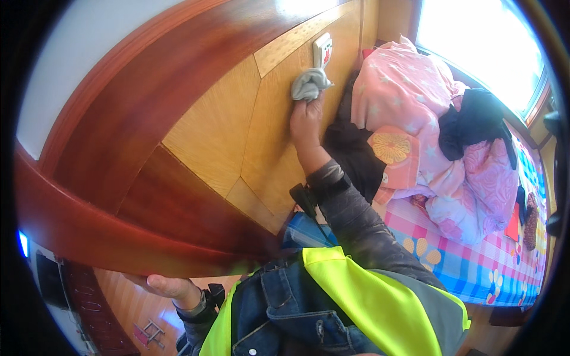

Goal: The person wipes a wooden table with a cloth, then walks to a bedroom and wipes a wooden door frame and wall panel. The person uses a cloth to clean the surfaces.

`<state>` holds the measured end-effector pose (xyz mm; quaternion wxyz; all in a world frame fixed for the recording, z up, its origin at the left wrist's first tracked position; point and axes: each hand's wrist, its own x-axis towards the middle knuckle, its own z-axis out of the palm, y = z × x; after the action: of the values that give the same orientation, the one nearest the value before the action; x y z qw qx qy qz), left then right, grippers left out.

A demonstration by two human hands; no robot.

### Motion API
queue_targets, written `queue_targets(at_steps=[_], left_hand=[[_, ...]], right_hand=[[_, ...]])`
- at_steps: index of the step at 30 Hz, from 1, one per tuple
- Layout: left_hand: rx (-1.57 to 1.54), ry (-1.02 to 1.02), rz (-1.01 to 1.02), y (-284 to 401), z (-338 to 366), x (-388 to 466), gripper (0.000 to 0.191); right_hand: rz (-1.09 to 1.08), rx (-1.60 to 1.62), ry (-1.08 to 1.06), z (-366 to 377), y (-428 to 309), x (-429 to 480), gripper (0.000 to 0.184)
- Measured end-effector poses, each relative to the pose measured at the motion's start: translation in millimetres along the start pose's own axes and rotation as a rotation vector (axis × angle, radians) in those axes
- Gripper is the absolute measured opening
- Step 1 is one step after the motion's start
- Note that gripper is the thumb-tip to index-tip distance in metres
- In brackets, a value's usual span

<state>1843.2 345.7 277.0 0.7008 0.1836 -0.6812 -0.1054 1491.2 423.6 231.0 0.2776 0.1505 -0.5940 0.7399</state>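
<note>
My right hand (307, 116) grips a bunched grey cloth (309, 84) against the light wood inlay (222, 120) of a large panelled wooden board. Just beyond the cloth, a white rectangular block (323, 50) with red and green marks sits on the same inlay. My left hand (167, 286) is at the curved reddish-brown edge (133, 249) of the board, low on the left. Its thumb shows below the edge, while the other fingers are partly hidden.
To the right is a bed with a checked, flower-patterned sheet (463, 271). A pink star-print blanket (401, 84), a dark garment (481, 115) and black cloth (356, 155) lie heaped on it. Behind is a bright window (481, 40). A small stool (149, 333) stands on the wooden floor at lower left.
</note>
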Motion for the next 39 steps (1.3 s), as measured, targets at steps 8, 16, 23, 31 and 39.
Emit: queue_targets(at_steps=[8, 16, 23, 31, 39], left_hand=[[0.015, -0.098, -0.040, -10, -9, -1, 0.083], [-0.090, -0.060, -0.044, -11, -5, -5, 0.083], [0.029, -0.086, 0.008, -8, -8, -3, 0.080], [-0.019, -0.008, 0.016, -7, -1, -5, 0.079], [-0.102, -0.065, -0.006, -9, -5, -6, 0.078]], right_hand=[[-0.505, 0.182, -0.306, -12, -104, -68, 0.073], [-0.859, 0.221, -0.542, -19, -142, -125, 0.051], [-0.885, 0.108, -0.448, -9, -116, -63, 0.054], [-0.576, 0.268, -0.243, 20, -84, 28, 0.063], [-0.383, 0.141, -0.107, 24, -79, 129, 0.045]])
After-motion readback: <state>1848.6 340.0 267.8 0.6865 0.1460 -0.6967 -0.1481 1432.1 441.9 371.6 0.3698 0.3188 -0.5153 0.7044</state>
